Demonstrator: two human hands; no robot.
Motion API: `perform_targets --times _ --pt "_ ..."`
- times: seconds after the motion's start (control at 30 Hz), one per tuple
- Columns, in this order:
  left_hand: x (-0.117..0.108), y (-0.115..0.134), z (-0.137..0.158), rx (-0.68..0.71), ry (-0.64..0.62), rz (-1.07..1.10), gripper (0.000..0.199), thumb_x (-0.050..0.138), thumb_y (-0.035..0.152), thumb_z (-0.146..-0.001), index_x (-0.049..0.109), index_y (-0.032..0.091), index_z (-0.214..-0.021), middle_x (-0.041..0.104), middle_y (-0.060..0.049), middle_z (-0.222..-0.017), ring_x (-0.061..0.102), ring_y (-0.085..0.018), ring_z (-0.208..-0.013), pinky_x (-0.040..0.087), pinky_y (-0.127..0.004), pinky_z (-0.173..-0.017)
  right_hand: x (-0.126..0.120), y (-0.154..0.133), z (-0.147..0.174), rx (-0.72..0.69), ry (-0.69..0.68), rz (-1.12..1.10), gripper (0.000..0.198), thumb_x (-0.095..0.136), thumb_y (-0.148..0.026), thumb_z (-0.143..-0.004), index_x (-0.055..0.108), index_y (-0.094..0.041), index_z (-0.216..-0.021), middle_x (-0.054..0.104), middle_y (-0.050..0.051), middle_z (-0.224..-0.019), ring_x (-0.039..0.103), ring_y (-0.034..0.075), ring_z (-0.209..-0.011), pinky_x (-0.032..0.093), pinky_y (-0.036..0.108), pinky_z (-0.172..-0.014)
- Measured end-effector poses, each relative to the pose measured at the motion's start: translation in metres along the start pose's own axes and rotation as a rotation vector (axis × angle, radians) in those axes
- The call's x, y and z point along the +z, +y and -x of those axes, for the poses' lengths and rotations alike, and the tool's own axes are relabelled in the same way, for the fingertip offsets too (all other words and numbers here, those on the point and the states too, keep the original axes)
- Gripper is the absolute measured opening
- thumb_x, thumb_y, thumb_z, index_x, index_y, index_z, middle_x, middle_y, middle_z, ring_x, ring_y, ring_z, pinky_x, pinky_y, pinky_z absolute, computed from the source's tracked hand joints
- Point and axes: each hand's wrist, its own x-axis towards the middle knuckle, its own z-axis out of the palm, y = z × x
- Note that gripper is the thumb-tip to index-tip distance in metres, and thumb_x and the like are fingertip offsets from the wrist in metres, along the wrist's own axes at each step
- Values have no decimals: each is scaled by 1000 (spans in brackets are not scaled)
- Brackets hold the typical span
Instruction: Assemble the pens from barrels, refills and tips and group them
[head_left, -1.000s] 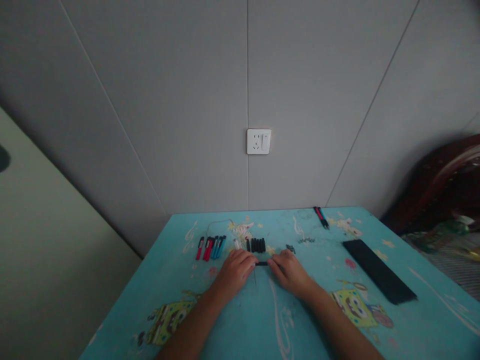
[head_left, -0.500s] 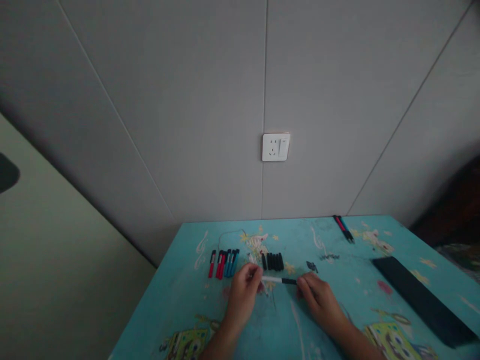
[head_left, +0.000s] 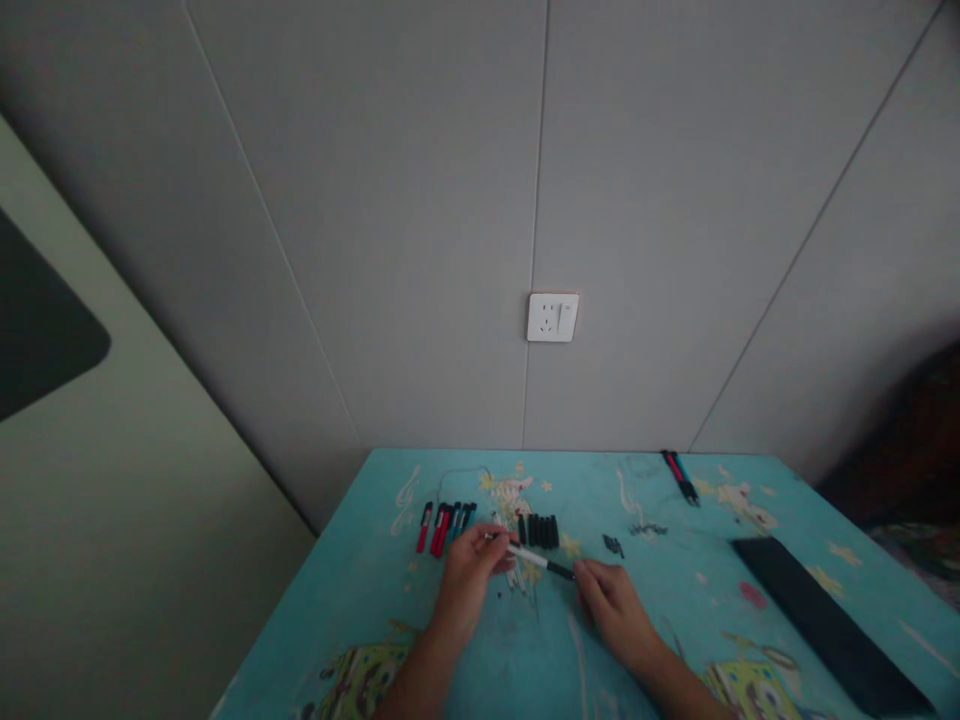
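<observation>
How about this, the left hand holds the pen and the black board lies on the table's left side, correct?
Wrong side: the head view shows the black board on the table's right side. The left hand does hold the pen.

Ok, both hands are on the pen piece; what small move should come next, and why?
I'd probably slide the right hand slightly along the black section toward the left hand, for a firmer pinch. The pen piece spans both hands, and part of that black section shows outside the right hand, leaving room to move.
</observation>
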Motion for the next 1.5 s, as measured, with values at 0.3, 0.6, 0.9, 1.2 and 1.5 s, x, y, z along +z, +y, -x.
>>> perform_targets --times 0.3,0.6,0.9,1.2,1.5 --pt "-6 10 -8 211 -8 -472 39 69 46 -75 63 16 -98 69 -7 -82 68 -23 -75 50 -22 -43 6 -1 -7 -113 -59 16 51 33 -45 -99 59 -16 -66 57 0 -62 55 13 -60 39 23 -62" --pt "-10 -18 -14 272 20 -245 37 70 41 -76 49 18 -96 63 3 -67 52 -8 -45 36 -15 -38 11 5 -6 -133 -62 56 47 34 -44 -99 61 -17 -73 61 -1 -63 55 12 -58 38 23 -61" --pt "-7 -11 -3 253 128 -119 45 72 42 -74 43 22 -101 67 2 -77 48 -5 -41 29 -13 -36 11 -14 2 -313 -110 244 37 41 -38 -96 60 -17 -73 58 2 -68 52 14 -64 38 25 -65" --pt "-5 -1 2 236 95 57 46 75 37 -73 45 20 -104 69 -2 -81 59 -9 -54 41 -17 -47 23 -23 10 38 -248 -405 53 37 -53 -96 65 -14 -73 61 3 -60 53 14 -55 42 26 -58" --pt "6 10 15 188 82 177 49 68 40 -81 43 24 -119 69 -8 -102 50 -4 -49 37 -16 -45 48 -33 23 175 -327 -577 51 37 -56 -94 60 -15 -76 57 1 -55 48 12 -48 38 23 -49"
